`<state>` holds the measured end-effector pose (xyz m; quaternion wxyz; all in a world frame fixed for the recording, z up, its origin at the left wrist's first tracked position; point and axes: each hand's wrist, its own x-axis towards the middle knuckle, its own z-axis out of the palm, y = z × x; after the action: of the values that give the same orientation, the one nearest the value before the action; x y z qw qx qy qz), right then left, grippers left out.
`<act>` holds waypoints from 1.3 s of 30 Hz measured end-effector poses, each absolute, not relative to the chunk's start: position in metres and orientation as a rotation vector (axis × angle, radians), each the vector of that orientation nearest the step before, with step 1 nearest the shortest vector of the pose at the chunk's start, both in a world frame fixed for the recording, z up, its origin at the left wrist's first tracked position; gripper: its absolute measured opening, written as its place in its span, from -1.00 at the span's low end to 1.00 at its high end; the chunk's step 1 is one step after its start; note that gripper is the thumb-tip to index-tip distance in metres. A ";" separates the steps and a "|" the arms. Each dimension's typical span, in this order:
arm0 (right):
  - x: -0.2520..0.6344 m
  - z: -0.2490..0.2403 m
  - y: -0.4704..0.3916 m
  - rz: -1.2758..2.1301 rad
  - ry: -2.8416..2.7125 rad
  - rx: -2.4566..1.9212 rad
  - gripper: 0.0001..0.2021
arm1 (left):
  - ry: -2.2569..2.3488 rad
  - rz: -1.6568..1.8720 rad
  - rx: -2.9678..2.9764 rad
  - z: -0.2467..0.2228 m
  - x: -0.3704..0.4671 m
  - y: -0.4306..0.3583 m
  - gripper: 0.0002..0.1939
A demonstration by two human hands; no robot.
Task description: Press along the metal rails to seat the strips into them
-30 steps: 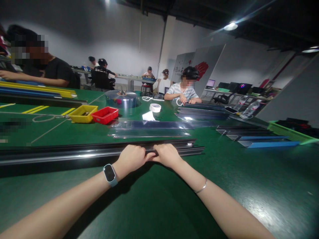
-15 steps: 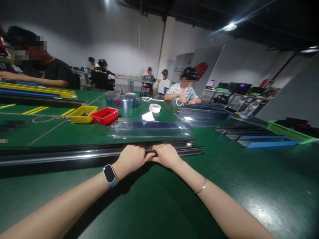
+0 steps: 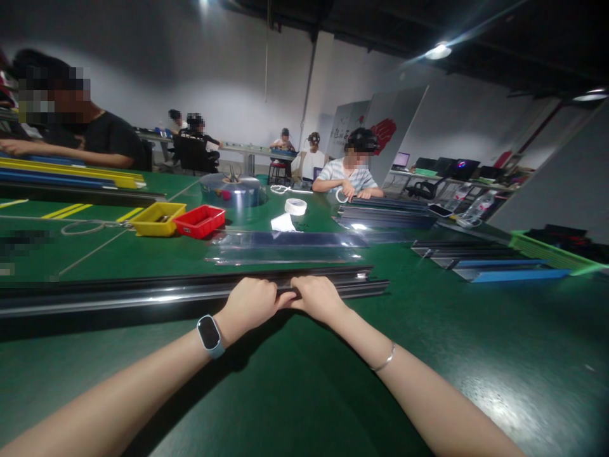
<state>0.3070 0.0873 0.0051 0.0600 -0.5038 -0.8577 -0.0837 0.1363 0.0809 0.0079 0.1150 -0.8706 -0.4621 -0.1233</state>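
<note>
A long black profile strip (image 3: 162, 297) with a glossy front face lies across the green table (image 3: 304, 393), running from the left edge to right of centre. My left hand (image 3: 252, 303) is closed on it, fingers curled over the top. Close beside it, my right hand (image 3: 318, 298) grips the same strip, and the two thumbs nearly meet on the near side. The fingertips of both hands are hidden behind the strip. Just beyond lie clear plastic strips (image 3: 285, 255).
Behind stand a yellow bin (image 3: 155, 227), a red bin (image 3: 200, 223), a tape roll (image 3: 295, 206) and a coiled plastic roll (image 3: 233, 193). More profiles (image 3: 485, 263) and a green basket (image 3: 556, 254) are on the right. Co-workers sit across the table and at left.
</note>
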 end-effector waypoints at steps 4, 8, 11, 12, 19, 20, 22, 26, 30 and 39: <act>0.307 0.003 0.086 -0.253 -2.563 -1.521 -0.57 | -1.377 -0.381 -2.552 0.006 0.136 0.081 -0.34; 0.307 0.001 0.088 -0.255 -2.567 -1.510 -0.58 | -1.367 -0.414 -2.553 0.007 0.138 0.080 -0.44; 0.308 0.002 0.089 -0.264 -2.584 -1.474 -0.65 | -1.351 -0.447 -2.573 0.009 0.141 0.078 -0.55; 0.308 0.002 0.089 -0.267 -2.590 -1.463 -0.68 | -1.345 -0.458 -2.582 0.009 0.142 0.077 -0.58; 0.309 0.001 0.089 -0.257 -2.569 -1.448 -0.71 | -1.279 -0.413 -2.620 0.005 0.145 0.076 -0.63; 0.309 0.000 0.089 -0.262 -2.559 -1.447 -0.69 | -1.273 -0.409 -2.616 0.005 0.144 0.077 -0.63; 0.309 -0.001 0.089 -0.274 -2.550 -1.446 -0.68 | -1.267 -0.408 -2.606 0.004 0.144 0.077 -0.63; 0.309 -0.001 0.090 -0.273 -2.578 -1.472 -0.69 | -1.256 -0.408 -2.597 0.003 0.143 0.077 -0.63; 0.308 0.003 0.090 -0.243 -2.622 -1.491 -0.68 | -1.251 -0.404 -2.591 0.002 0.144 0.078 -0.63; 0.309 0.002 0.089 -0.268 -2.580 -1.493 -0.72 | -1.286 -0.366 -2.604 0.005 0.146 0.078 -0.62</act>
<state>0.3086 0.0889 0.0016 0.0740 -0.4975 -0.8597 -0.0892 0.1459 0.0778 0.0054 0.1068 -0.8845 -0.4368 -0.1244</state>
